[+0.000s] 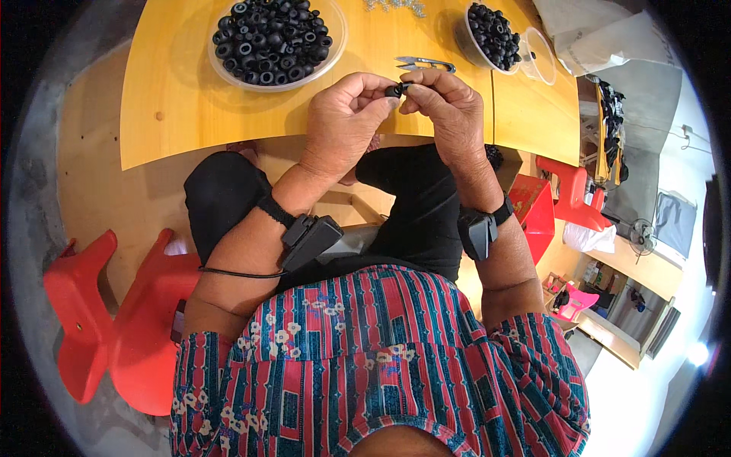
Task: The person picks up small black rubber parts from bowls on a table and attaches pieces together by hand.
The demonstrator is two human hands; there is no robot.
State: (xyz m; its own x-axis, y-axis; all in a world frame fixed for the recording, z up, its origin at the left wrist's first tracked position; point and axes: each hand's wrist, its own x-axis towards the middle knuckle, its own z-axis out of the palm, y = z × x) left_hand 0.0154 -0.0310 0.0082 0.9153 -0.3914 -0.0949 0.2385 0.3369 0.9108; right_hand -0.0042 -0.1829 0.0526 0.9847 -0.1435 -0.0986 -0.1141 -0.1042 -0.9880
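Observation:
My left hand (341, 118) pinches a small black rounded part (393, 91) between thumb and fingertips, just above the near edge of the yellow table. Facing it, my right hand (454, 114) is closed in a pinch on a small black piece (406, 85) that touches the first. Fingertips hide much of both, so I cannot tell whether they are joined. Just beyond the hands lie thread snips (425, 63), blades pointing left. A clear round tub (340, 47) to the left is heaped with black ring-shaped parts (272, 42).
A second tub (466, 39) at the far right holds smaller black pieces, beside a clear lid (538, 56). Small transparent bits (396, 7) lie at the table's far side. Red chairs (145, 335) stand at my left, and a red box (531, 213) at my right.

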